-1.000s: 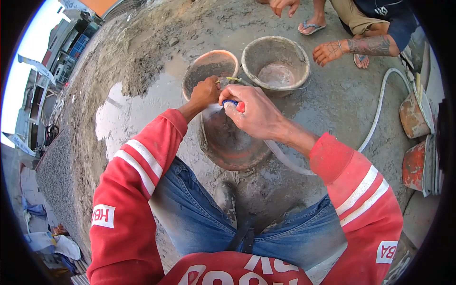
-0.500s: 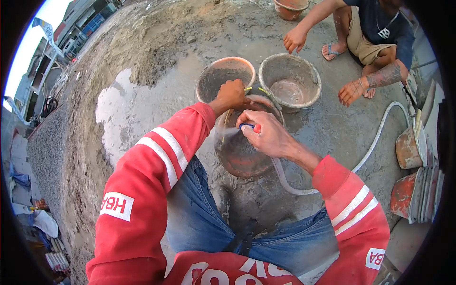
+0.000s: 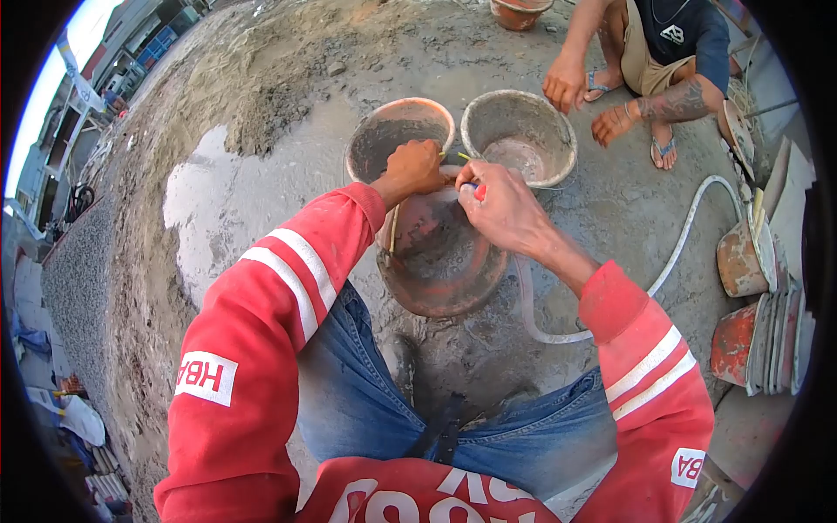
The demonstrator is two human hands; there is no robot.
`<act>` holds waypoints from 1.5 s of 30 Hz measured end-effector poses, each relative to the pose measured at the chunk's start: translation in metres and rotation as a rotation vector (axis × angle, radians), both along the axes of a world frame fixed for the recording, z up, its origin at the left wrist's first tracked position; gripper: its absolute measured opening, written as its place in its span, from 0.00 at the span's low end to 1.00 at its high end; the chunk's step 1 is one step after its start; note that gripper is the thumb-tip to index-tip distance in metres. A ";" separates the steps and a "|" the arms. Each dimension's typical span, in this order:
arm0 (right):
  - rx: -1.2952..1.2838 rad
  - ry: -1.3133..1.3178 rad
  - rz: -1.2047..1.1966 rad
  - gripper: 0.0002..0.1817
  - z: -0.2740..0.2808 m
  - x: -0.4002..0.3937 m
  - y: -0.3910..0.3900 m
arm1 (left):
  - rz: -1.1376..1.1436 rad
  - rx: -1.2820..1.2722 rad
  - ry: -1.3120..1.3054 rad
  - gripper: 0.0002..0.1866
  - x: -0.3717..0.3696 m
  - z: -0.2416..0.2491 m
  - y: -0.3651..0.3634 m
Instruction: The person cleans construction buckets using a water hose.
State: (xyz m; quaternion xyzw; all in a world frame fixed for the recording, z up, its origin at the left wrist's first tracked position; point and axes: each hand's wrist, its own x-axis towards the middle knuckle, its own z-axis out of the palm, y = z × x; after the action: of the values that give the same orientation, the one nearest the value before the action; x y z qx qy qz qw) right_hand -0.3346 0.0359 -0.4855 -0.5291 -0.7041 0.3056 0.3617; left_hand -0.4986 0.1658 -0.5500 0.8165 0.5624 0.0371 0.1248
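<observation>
Fingers curled, my left hand (image 3: 415, 167) grips the far rim of the nearest bucket (image 3: 440, 292), beside its yellow-green handle. This muddy, reddish bucket tilts with its opening toward me. My right hand (image 3: 501, 202) is closed around a small red and blue nozzle (image 3: 479, 191) at the bucket's far right edge. A clear hose (image 3: 528, 301) runs down from beneath that hand and curves off to the right. Behind stand an orange-rimmed bucket (image 3: 364, 128) on the left and a grey, mud-coated bucket (image 3: 571, 139) on the right, its inside pale with residue.
A person (image 3: 689, 52) in a dark shirt squats at the upper right, hands near the grey bucket. Another bucket (image 3: 520, 14) stands at the top. Stacked containers (image 3: 737, 344) lie at the right edge. Wet mud (image 3: 218, 209) and gravel (image 3: 78, 288) cover the left.
Both my hands have moved up toward the bucket's far rim. The spray seen before is no longer visible. The other person's hands have come closer together.
</observation>
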 end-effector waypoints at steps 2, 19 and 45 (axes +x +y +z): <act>-0.017 -0.093 -0.046 0.12 0.005 0.004 0.000 | -0.003 -0.003 0.018 0.29 0.001 -0.003 0.001; -0.106 0.099 -0.138 0.12 -0.021 0.023 0.018 | -0.214 0.115 0.022 0.36 0.013 -0.025 -0.005; -0.394 -0.055 -0.167 0.13 -0.013 0.048 0.020 | 0.219 -0.416 -0.254 0.31 0.028 -0.004 -0.010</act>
State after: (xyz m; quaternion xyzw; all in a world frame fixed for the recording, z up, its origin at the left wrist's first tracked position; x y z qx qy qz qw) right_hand -0.2867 0.0559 -0.4986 -0.6542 -0.5941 0.3917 0.2561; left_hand -0.4705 0.1553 -0.5540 0.6963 0.6230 0.0359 0.3547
